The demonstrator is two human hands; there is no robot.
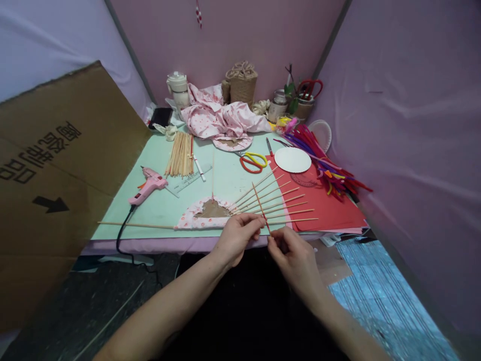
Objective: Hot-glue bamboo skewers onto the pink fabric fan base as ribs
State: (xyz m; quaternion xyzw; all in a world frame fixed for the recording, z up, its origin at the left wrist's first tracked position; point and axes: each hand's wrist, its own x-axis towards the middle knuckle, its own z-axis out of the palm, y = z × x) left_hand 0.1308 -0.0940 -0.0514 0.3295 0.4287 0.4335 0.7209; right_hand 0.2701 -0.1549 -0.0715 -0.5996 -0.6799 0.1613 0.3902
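Observation:
A thin wooden stick (257, 199) with a reddish lower part slants up over the table's front edge. My right hand (289, 248) pinches its lower end. Close beside it, my left hand (242, 233) has its fingers closed at the stick's reddish part. Under and behind my hands lies a half-round piece covered in pink-spotted fabric (188, 216), with a brown middle. Several pale sticks (287, 206) fan out from its right side; one long stick (139, 224) runs left and another (213, 173) points up.
A pink glue gun (150, 185) with a black cord lies left, near a stick bundle (180, 155) and ruler (190, 179). Scissors (253, 163), a white disc (292, 160), red sheets (323, 205) and pipe cleaners (319, 155) lie right. Cardboard (86, 165) stands left.

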